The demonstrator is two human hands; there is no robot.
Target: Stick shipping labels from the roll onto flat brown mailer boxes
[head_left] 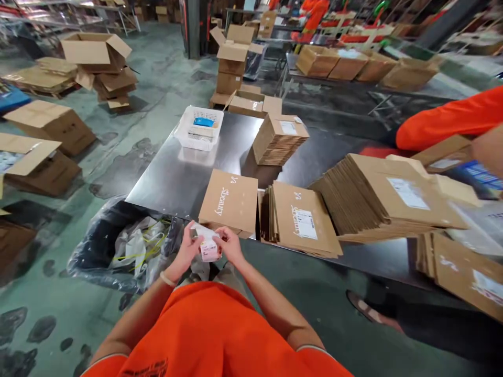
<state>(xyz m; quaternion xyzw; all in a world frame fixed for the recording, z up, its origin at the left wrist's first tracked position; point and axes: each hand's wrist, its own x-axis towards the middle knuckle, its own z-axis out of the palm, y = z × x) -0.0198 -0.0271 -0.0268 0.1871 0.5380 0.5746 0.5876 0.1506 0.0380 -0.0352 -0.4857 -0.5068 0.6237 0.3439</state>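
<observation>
Both hands hold a small stack of white and pink labels [209,250] in front of my body, at the table's near edge. My left hand [189,248] grips its left side, and my right hand [231,246] pinches its upper right part. A whitish sheet shows at the top, between the hands. Just beyond them lies a closed brown carton [230,201] with white lettering. To its right, flat folded cartons [304,220] with a white label lean on the metal table [157,180].
A lined bin [94,256] with plastic scraps stands left of my hands. A white basket [198,141] sits at the table's far left corner. More carton stacks [281,139] stand on the table. Another person's orange sleeve [448,118] reaches in from the right.
</observation>
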